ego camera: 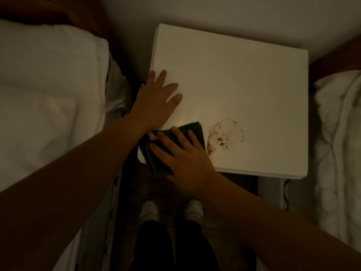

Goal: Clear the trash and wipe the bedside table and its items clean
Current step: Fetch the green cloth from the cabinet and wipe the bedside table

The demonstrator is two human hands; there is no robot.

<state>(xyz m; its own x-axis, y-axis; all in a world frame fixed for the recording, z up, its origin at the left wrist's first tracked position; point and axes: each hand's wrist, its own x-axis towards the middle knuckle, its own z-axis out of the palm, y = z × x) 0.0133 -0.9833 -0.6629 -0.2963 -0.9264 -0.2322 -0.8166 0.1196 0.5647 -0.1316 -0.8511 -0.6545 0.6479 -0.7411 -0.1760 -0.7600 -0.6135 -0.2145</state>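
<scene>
The white bedside table [244, 75] fills the middle of the head view, dimly lit. A brown ring-shaped stain [224, 136] with dark specks marks its front part. A folded dark green cloth [192, 129] lies at the table's front left corner, just left of the stain. My right hand [181, 155] presses flat on the cloth with straight fingers. My left hand [156, 98] rests flat on the table's left edge, fingers spread, holding nothing.
A bed with white bedding [48, 94] runs along the left. Another white duvet [338, 133] lies at the right. The wall is behind the table. My two white shoes [170, 210] stand on the dark floor in the narrow gap in front.
</scene>
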